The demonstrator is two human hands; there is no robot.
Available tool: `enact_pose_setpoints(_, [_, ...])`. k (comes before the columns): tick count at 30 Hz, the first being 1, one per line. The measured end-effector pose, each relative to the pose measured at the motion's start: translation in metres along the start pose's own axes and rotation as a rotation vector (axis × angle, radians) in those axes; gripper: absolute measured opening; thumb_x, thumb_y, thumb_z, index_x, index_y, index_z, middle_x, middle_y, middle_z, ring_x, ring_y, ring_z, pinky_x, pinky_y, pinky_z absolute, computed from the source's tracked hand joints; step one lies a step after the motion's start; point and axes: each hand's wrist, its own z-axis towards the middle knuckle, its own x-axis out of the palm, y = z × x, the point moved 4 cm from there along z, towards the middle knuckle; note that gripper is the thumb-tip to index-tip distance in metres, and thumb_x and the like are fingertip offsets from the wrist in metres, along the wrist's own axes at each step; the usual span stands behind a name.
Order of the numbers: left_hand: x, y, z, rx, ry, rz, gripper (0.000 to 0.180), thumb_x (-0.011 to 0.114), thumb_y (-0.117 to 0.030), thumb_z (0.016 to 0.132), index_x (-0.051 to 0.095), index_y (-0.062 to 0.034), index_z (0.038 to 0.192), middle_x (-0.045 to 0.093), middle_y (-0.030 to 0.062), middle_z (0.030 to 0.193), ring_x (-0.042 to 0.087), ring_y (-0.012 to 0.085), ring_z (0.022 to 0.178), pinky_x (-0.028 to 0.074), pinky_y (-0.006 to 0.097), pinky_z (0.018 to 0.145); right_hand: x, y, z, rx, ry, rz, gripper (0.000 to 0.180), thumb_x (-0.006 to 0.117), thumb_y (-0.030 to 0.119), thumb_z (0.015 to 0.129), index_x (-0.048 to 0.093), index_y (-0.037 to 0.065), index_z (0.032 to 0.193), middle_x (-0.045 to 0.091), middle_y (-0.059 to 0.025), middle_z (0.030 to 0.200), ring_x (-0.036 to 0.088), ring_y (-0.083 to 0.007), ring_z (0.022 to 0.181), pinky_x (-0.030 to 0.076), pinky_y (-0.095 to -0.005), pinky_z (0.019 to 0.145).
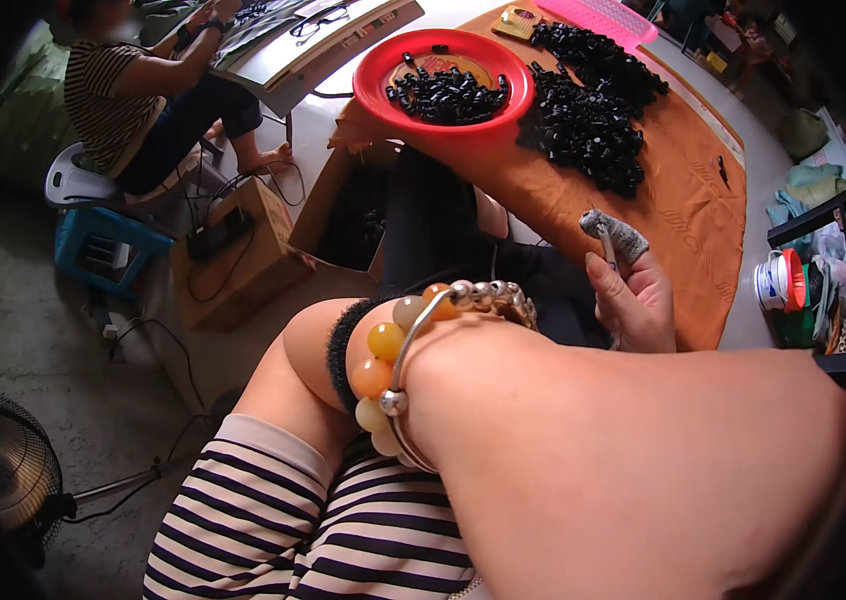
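My bare left arm (633,450) is raised, bent at the elbow, and crosses close in front of the view. Its hand is out of the picture. A beaded bracelet (384,341) in orange, yellow and cream, metal bangles and a fuzzy black band circle that arm. Beyond it, my right hand (638,298) is at the edge of an orange-brown cloth (693,240). Thumb and a finger in a grey finger cover (616,234) pinch a slim pale stick-like tool (607,245). My right forearm is hidden behind the left arm.
Small shiny black pieces (593,130) lie heaped on the cloth beside a red round tray (368,95) holding more. Past them are a pink basket (598,18) and a yellow box (516,24). Left are a fan (8,460), cardboard box (233,265), blue stool (93,250) and seated person (123,100).
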Motion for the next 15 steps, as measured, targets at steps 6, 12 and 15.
enact_pose_setpoints(6, [-0.002, -0.003, -0.003, -0.04, 0.05, -0.018, 0.025, 0.061, -0.021, 0.082, 0.053, 0.0019, 0.087, 0.057, 0.0093, 0.077, 0.054, 0.0142, 0.059, 0.043, 0.024, 0.052, 0.002, -0.002, 0.001, 0.024, 0.024, -0.008, 0.036, 0.058, 0.007, 0.085, 0.048, -0.001, 0.118, 0.055, -0.0029, 0.108, 0.048, -0.0071, 0.101, 0.035, -0.0201, 0.087])
enact_pose_setpoints(12, [0.004, 0.001, 0.001, -0.087, 0.092, -0.017, 0.025, 0.062, -0.02, 0.081, 0.053, 0.0022, 0.085, 0.057, 0.009, 0.076, 0.054, 0.014, 0.059, 0.043, 0.024, 0.052, 0.0, -0.003, 0.001, -0.033, 0.02, -0.007, 0.036, 0.058, 0.006, 0.085, 0.047, -0.001, 0.119, 0.054, -0.0042, 0.11, 0.048, -0.0082, 0.104, 0.035, -0.021, 0.089])
enact_pose_setpoints(15, [0.002, 0.0, 0.001, -0.108, 0.111, -0.015, 0.025, 0.062, -0.02, 0.081, 0.054, 0.0023, 0.085, 0.057, 0.0089, 0.075, 0.055, 0.014, 0.059, 0.043, 0.024, 0.052, 0.001, -0.003, 0.001, -0.013, 0.019, 0.01, 0.036, 0.058, 0.006, 0.085, 0.048, -0.001, 0.119, 0.054, -0.0043, 0.11, 0.048, -0.0083, 0.103, 0.035, -0.0211, 0.089])
